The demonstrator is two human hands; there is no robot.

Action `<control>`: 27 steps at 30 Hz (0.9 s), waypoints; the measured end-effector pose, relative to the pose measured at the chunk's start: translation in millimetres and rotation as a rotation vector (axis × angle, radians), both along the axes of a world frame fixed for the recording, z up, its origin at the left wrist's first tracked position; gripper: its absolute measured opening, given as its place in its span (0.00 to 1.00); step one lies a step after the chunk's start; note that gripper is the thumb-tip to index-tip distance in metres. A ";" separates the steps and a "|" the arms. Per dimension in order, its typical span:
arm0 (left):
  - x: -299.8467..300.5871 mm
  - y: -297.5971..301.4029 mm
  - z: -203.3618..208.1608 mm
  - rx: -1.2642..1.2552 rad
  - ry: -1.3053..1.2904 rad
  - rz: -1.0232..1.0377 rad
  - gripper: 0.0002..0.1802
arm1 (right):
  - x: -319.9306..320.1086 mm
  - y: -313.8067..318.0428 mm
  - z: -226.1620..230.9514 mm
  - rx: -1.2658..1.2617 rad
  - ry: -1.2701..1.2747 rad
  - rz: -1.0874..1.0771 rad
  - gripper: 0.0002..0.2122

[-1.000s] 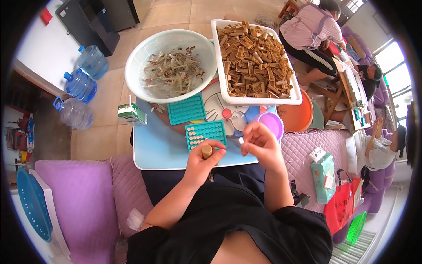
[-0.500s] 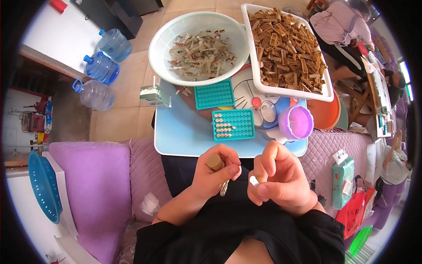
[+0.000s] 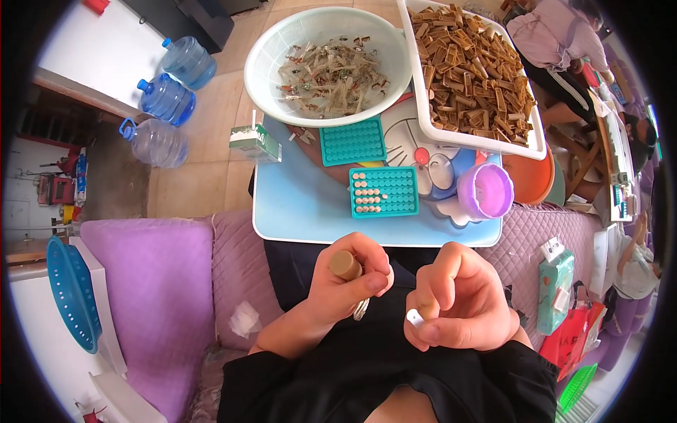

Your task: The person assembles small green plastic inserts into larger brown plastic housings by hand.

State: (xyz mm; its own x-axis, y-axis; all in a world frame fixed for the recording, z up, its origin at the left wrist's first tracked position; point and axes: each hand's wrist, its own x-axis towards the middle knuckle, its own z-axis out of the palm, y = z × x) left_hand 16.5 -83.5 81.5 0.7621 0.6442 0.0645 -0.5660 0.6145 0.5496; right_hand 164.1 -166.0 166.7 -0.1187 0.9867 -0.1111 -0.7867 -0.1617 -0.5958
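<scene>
My left hand is closed around a brown cylinder whose round end stands up between thumb and fingers. Something thin and silvery hangs below that grip; its kind is not clear. To the right, my right hand pinches a small white flat piece between thumb and fingers. Both hands are above my lap, in front of a low blue table, and apart from each other. On the table, a teal pitted tray bears rows of small beige discs at its left. Behind it lies a second teal tray.
A purple cup stands at the table's right. Behind are a pale green basin of clear slender pieces and a white tray heaped with brown pieces. A carton and water bottles are at left; another person is at far right.
My right hand has dropped slightly and shifted right, still pinching the white piece. My left hand keeps the brown cylinder. The table and its contents appear a little higher and further right.
</scene>
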 end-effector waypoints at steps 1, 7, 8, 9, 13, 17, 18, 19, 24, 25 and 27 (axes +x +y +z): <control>0.1 0.0 0.0 -0.001 -0.012 0.001 0.08 | 1.1 -0.9 -0.3 -0.009 0.018 0.015 0.15; -1.6 -1.0 -1.9 -0.002 0.033 0.005 0.08 | -1.1 -0.9 2.8 0.039 0.008 0.009 0.15; -1.8 -0.4 -1.5 -0.002 0.037 0.004 0.08 | -1.3 -0.8 3.7 0.039 0.013 0.008 0.15; -1.9 -0.1 -1.2 0.005 0.030 0.011 0.08 | -1.2 -0.7 4.6 0.048 0.007 0.020 0.15; -2.6 0.6 0.3 0.017 0.015 0.026 0.08 | -0.6 -0.8 5.8 0.056 0.018 0.046 0.15; -3.4 -1.2 2.8 -0.002 0.012 0.034 0.09 | 0.4 -1.5 3.4 0.072 0.006 0.052 0.14; -5.2 -2.5 1.8 0.020 0.025 0.025 0.09 | 1.0 -1.6 1.9 0.072 0.002 0.050 0.14; -6.7 -2.7 0.8 0.042 0.039 0.017 0.10 | 2.1 -1.1 -0.3 0.080 -0.078 0.012 0.13; -10.5 -1.3 1.5 0.136 0.133 -0.020 0.11 | 5.3 9.1 -20.4 0.174 -0.695 -0.105 0.16; -7.8 -1.7 5.0 0.144 0.232 0.006 0.10 | 0.8 9.9 -23.2 0.110 -0.712 -0.169 0.14; -4.2 -1.9 4.9 0.172 0.369 0.058 0.08 | 0.9 11.0 -37.5 0.174 -0.892 -0.227 0.13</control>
